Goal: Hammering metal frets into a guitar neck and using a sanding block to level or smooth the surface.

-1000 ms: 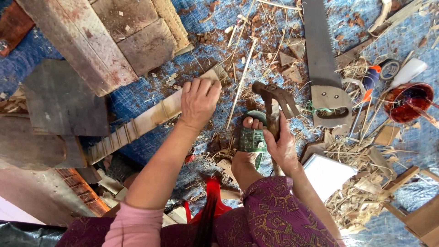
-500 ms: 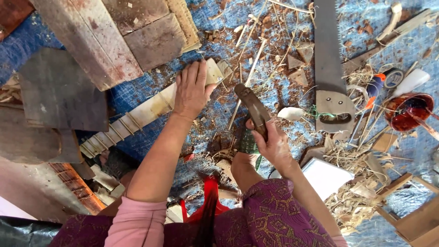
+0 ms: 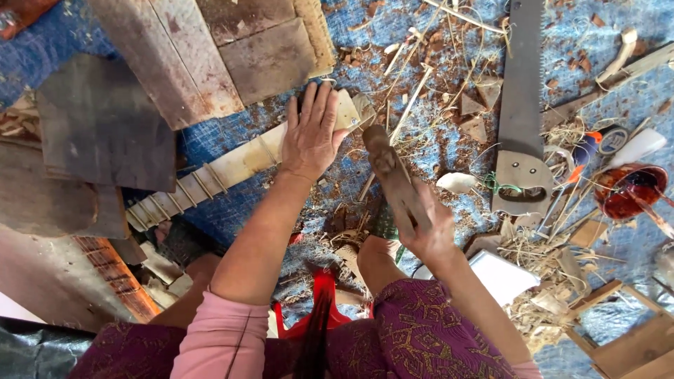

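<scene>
Left hand flat on notched strip, right hand gripping mallet

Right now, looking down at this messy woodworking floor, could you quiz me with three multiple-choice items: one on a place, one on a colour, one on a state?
1. Where does the left hand rest?
A. flat on the pale notched wooden strip
B. on the handsaw
C. in the red bowl

2. What colour is the ground sheet under the shavings?
A. green
B. blue
C. white

3. How is the right hand?
A. open and empty
B. pressed flat on the floor
C. closed around a dark wooden tool

Answers: 1 A, the palm lies spread on the strip's end. 2 B, blue shows between the shavings. 3 C, the fingers wrap the tool's lower end.
</scene>
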